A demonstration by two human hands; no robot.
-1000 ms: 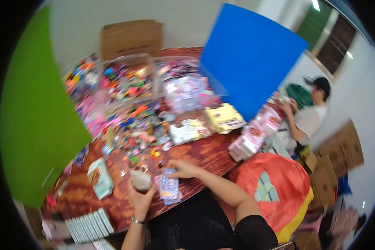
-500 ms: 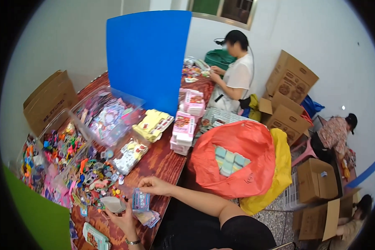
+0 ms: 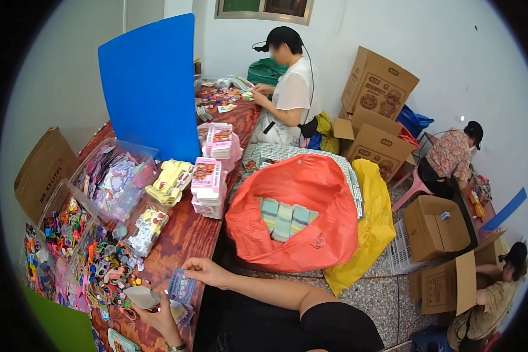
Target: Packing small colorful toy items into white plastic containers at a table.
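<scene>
My left hand (image 3: 159, 321), fingers closed, holds a small whitish box-like packet (image 3: 142, 297) whose open end shows, over the near part of the table. In a pinch, my right hand (image 3: 208, 273) has the edge of a blue printed card (image 3: 180, 286), just right of the packet. Below that card, partly hidden, a pile of printed cards (image 3: 185, 315) lies near the table edge. Beside my left hand spreads a heap of small colourful trinkets and bands (image 3: 108, 267). A pale green flat packet (image 3: 122, 341) lies at the lower edge of the picture.
Clear bins (image 3: 158, 154) of packets and trinkets line the left, beside yellow (image 3: 170, 183) and pink (image 3: 208, 183) carton stacks. A blue divider (image 3: 149, 88) stands behind. Right of the table, a red bag (image 3: 334, 234) holds striped packs. Cardboard boxes (image 3: 387, 76) and co-workers (image 3: 293, 88) are farther off.
The whole view has turned right, so the table and divider sit farther left in the picture. Both hands keep hold of the same packet and card.
</scene>
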